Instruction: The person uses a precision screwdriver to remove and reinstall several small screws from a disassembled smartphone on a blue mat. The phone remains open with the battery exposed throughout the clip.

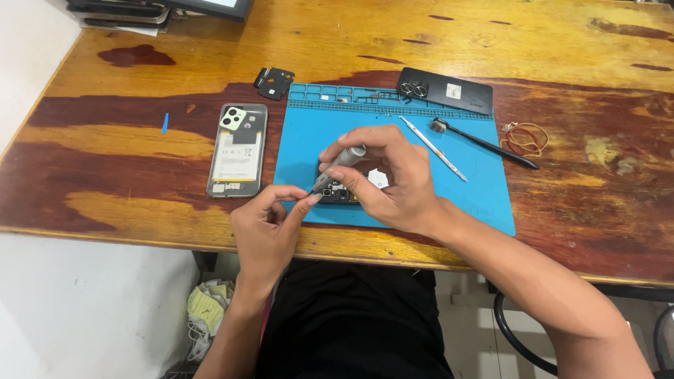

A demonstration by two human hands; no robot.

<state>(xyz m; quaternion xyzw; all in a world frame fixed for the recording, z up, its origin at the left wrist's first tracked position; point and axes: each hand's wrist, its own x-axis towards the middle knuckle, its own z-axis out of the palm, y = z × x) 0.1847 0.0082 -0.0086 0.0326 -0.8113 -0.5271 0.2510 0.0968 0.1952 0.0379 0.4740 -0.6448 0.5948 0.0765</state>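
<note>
Worn wooden table (pixel 140 133), blue repair mat (pixel 309 140) | right hand (pixel 393 182) pinches grey precision screwdriver (pixel 340 165) by its slim barrel | left hand (pixel 270 228) fingertips closed at its tip | small circuit part (pixel 337 191) on mat below: light, likely fragile, best held by edges.

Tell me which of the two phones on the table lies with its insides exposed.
The opened phone left of the blue mat, showing battery and camera module. The black phone at the mat's top edge is closed.
</note>
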